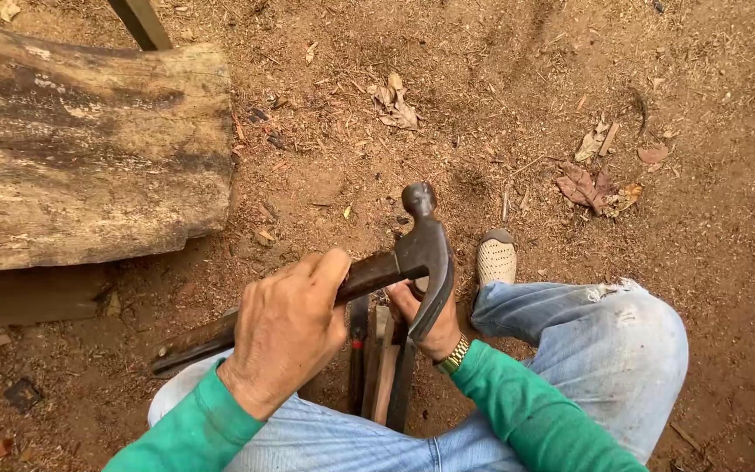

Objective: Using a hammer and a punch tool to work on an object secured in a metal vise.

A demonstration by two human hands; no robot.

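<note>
Hammer raised over wood strips, seated on bare earth

Green sleeves and blue-jeaned knees fill the foreground. Left hand [286, 328] is closed around the dark handle of a worn steel claw hammer [421, 253], head raised above the lap, claw curving down toward the right wrist. Right hand [425, 319] sits just under the hammer head, partly hidden; it appears to grip the upright bundle of narrow wooden strips [384, 367] between the knees, though the fingers cannot be seen clearly. Gold wristwatch [454, 356] on that wrist. Ground is reddish dirt with dry leaves [592, 183]. Weathered grey log [89, 149] lies upper left. Pale perforated shoe [496, 258] beside the right knee.
</note>
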